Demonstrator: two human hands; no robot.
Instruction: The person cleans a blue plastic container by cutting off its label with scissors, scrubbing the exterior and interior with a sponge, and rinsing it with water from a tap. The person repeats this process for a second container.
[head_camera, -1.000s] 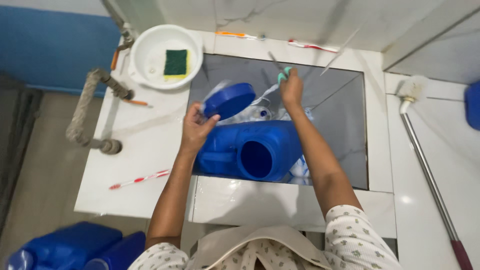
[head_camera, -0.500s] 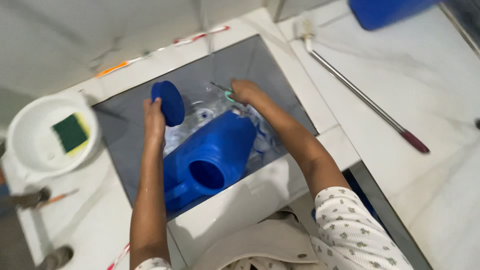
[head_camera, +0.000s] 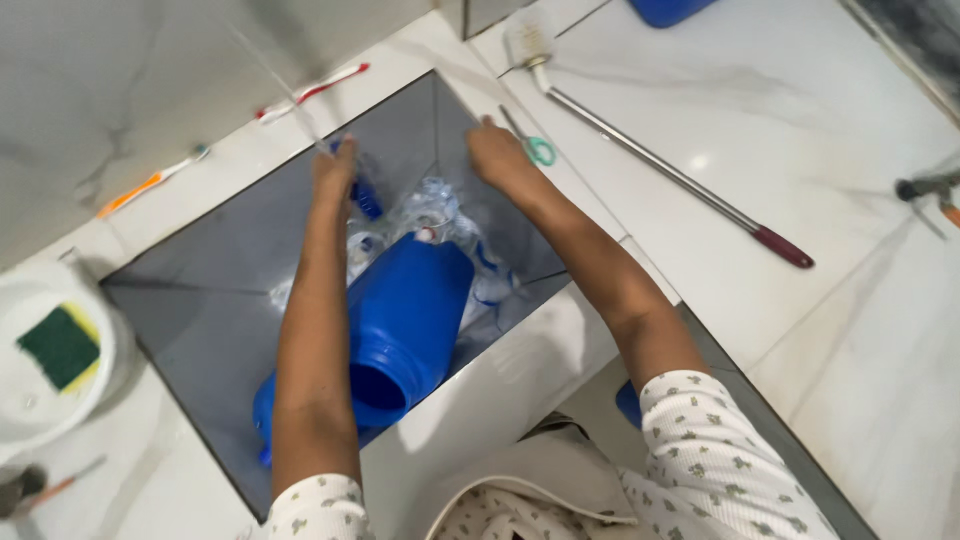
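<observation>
1. Both hands have moved up the sink (head_camera: 200, 260) since half a second ago: the left hand (head_camera: 335, 172) now sits at the far wall, and the blue cap (head_camera: 366, 197) it carried in plain sight is half hidden just beside its fingers.
2. Whether that hand grips the cap or only rests against it, I cannot tell; the fingers are curled and narrow.
3. The right hand (head_camera: 497, 157) has shifted to the far right rim, near the green-handled tool (head_camera: 532, 146). It looks loosely curled and seems to hold nothing, though its palm is hidden.
4. The jug (head_camera: 400, 320) lies on its side in the sink between the two forearms, mouth open toward the person, as before. Neither hand touches it, so it lies free while both hands work at the back of the basin.
5. Water (head_camera: 430, 215) splashes at the jug's far end, over clear plastic I cannot make out.
6. Count: one jug, one cap, one sink, two toothbrushes (orange (head_camera: 150, 182), red-and-white (head_camera: 310, 92)) on the far ledge, one long-handled brush (head_camera: 660, 170) on the right counter, one white bowl (head_camera: 40, 420) holding one green sponge (head_camera: 60, 347).
</observation>
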